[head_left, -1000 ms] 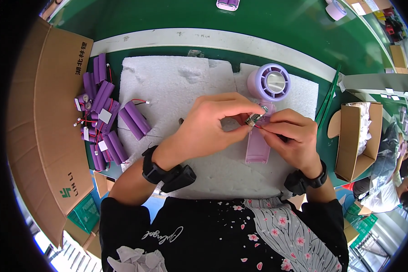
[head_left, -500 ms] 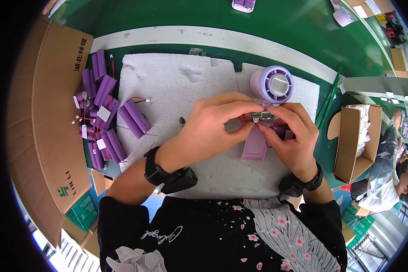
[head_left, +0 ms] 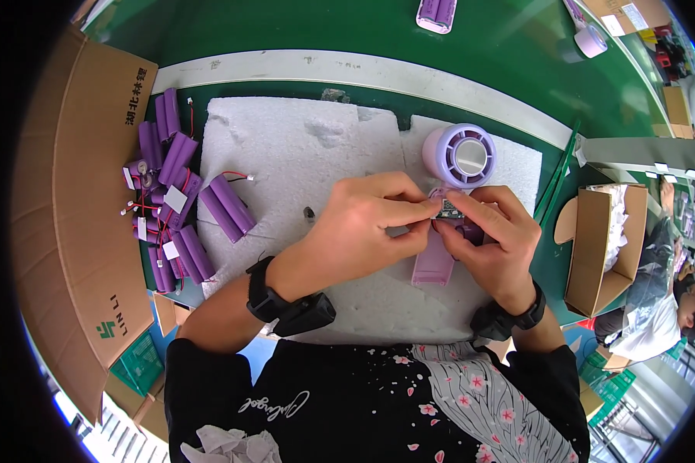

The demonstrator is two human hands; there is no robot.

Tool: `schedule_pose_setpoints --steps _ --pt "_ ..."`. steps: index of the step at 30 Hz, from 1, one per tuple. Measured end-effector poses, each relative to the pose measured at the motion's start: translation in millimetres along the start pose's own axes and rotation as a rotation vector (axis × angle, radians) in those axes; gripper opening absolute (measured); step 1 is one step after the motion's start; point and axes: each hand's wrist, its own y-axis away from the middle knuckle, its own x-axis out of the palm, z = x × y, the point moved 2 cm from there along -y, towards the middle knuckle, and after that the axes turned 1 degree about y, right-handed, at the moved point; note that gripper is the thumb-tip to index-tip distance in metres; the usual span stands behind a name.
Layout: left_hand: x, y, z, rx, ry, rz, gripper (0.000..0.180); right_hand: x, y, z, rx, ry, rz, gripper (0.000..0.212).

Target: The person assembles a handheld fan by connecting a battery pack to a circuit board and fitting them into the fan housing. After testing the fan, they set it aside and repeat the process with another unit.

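Pinched between the fingertips of both hands is a small green circuit board (head_left: pixel 449 208), held over the upper end of an open handle. My left hand (head_left: pixel 374 224) grips its left end with thumb and forefinger. My right hand (head_left: pixel 498 235) holds the right side, its fingers hiding part of the board and a darker purple part beneath. The pale purple handle shell (head_left: pixel 432 268) slants toward me below the fingers. Just beyond the hands is the round lilac fan head (head_left: pixel 462 157) of a handheld fan, with a silver centre.
A purple two-cell battery pack (head_left: pixel 228 207) lies on the white foam sheet (head_left: pixel 286 147). More packs (head_left: pixel 179 158) with red wires are heaped beside a large cardboard box (head_left: pixel 85 208). Green tweezers (head_left: pixel 557 174) and a small open carton (head_left: pixel 606 255) are at right.
The circuit board has tilted and come slightly nearer the handle's upper end. My left fingers now cover its left end, and my left thumb has drawn in. The whole view has shifted slightly.
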Motion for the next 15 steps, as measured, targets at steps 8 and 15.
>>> schedule_pose_setpoints --steps 8,15 --pt "0.4 0.6 4.1 0.003 0.037 0.009 0.027 0.3 0.7 1.4 0.069 -0.015 0.014 0.042" --pt "10.8 -0.1 -4.2 -0.110 0.071 0.028 0.037 1.9 2.0 5.7 0.200 -0.098 -0.013 0.024"
